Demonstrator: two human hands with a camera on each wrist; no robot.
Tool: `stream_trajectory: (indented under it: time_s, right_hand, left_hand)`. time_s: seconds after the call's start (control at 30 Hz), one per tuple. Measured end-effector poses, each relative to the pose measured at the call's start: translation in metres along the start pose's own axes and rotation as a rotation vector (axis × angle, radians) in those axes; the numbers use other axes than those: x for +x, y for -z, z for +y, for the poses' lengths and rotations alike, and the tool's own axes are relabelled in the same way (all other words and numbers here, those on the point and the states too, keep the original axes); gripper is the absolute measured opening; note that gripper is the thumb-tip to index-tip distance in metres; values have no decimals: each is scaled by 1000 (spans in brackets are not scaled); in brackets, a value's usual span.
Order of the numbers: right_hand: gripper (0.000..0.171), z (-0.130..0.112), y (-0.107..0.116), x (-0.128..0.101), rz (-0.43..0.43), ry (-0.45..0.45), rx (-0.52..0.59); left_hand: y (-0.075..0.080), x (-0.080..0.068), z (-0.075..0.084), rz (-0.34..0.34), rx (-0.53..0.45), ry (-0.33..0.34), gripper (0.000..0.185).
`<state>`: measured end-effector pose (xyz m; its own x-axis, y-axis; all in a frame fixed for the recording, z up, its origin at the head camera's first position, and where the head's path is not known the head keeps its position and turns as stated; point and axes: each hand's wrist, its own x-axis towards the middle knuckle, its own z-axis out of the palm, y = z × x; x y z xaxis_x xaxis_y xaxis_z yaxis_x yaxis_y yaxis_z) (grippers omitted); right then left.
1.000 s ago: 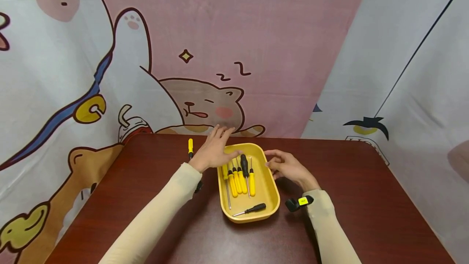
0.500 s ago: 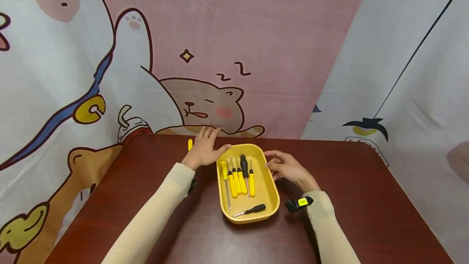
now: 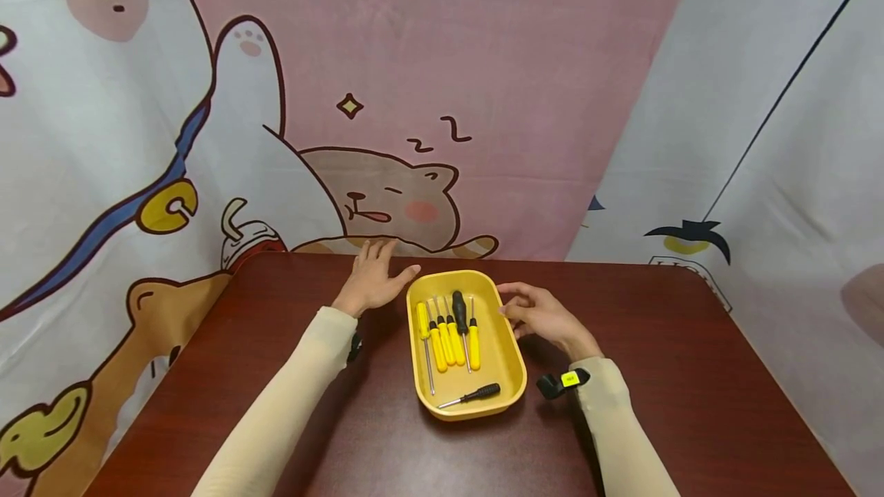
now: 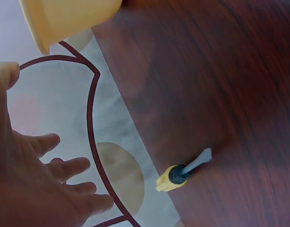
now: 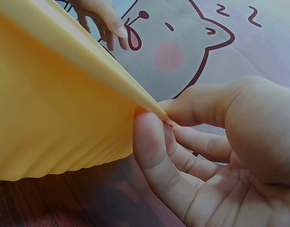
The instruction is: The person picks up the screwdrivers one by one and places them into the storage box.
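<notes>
A yellow tray [image 3: 494, 356] sits mid-table and holds several screwdrivers [image 3: 449, 334], most with yellow handles and one black-handled one [image 3: 460, 304]. A small black one [image 3: 476, 393] lies across its near end. My right hand [image 3: 535, 311] pinches the tray's far right rim; thumb and forefinger meet on the tray rim [image 5: 135, 97] in the right wrist view. My left hand [image 3: 371, 276] hovers flat, fingers spread, left of the tray. It hides a loose yellow-handled screwdriver [image 4: 180, 172] that lies on the table near the far edge, just beyond the left hand [image 4: 46, 187].
The dark red wooden table [image 3: 691, 405] ends at a cartoon-printed cloth backdrop [image 3: 387, 198] just behind my hands. A black wrist camera with a yellow tag [image 3: 562, 382] sits on my right sleeve.
My left hand has slid left, off the tray's far left corner, and now covers the loose screwdriver in the head view. The right hand and tray have stayed put.
</notes>
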<state>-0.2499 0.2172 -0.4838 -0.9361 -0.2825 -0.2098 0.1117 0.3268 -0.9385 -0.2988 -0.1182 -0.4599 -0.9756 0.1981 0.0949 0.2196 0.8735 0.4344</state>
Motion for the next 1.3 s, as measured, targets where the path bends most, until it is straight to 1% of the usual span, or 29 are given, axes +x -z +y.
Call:
stream_trajectory:
  time_s: [0.13, 0.33, 0.4, 0.5, 0.7, 0.9, 1.07, 1.2, 1.3]
  right_hand:
    - [50, 1, 0, 0, -1, 1, 1]
    - [50, 0, 0, -1, 0, -6, -5]
    - [50, 0, 0, -1, -1, -6, -6]
    - [50, 0, 0, -1, -3, -5, -4]
    - [50, 0, 0, -1, 1, -6, -2]
    - [50, 1, 0, 0, 2, -6, -1]
    - [51, 1, 0, 0, 2, -4, 2]
    - [51, 2, 0, 0, 4, -3, -1]
    - [51, 2, 0, 0, 3, 2, -2]
  left_hand:
    - [1, 0, -5, -3, -32, 38, 86]
    - [3, -2, -8, -9, -128, 124, 85]
    - [4, -2, -10, -4, -155, 140, 83]
    - [3, -2, -14, -3, -170, 163, 80]
    - [2, -2, -20, -6, -191, 255, 85]
    - [-1, -3, -26, -4, -200, 298, 83]
    - [-2, -3, -29, 13, -173, 323, 80]
    - [-3, -2, -33, 31, -92, 319, 70]
    - [-2, -2, -36, 32, -32, 317, 61]
